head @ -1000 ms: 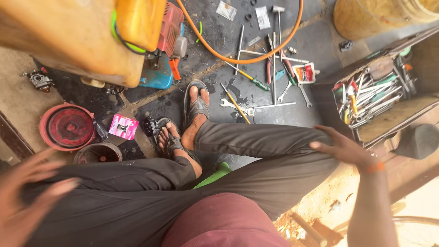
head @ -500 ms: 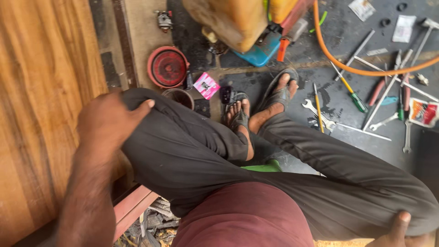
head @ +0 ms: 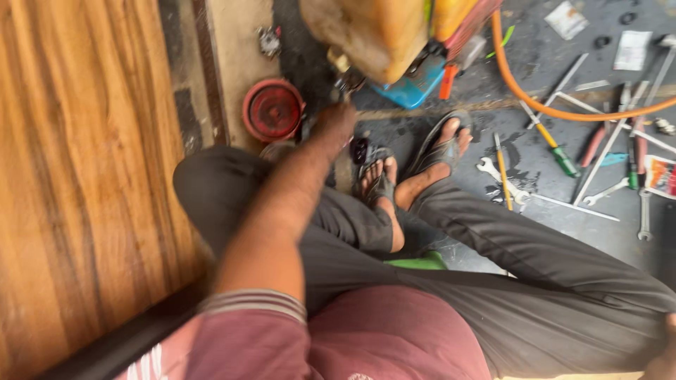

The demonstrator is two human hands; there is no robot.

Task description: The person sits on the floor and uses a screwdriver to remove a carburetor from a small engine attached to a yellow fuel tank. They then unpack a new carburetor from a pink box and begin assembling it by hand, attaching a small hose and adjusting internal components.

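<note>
I sit with my legs in dark trousers (head: 535, 281) and my sandalled feet (head: 415, 169) on a grimy floor. My left hand (head: 332, 121) is stretched forward past my knee, down by the floor between a red round cover (head: 273, 110) and my feet. It is blurred, and I cannot see whether its fingers hold anything. Just beyond it stands a yellow machine body (head: 380, 35) with blue and red parts. Only a sliver of my right hand (head: 667, 352) shows at the bottom right edge, against my thigh.
An orange hose (head: 563, 109) curves across the floor. Several screwdrivers and spanners (head: 556, 151) lie scattered to the right. A wooden panel (head: 77, 176) fills the left side. A small metal part (head: 269, 41) lies at the top, and something green (head: 419, 262) shows under my legs.
My left hand has left my left knee and reached forward and down to the floor by the red cover. The view has shifted slightly; my right hand stays at the lower right edge.
</note>
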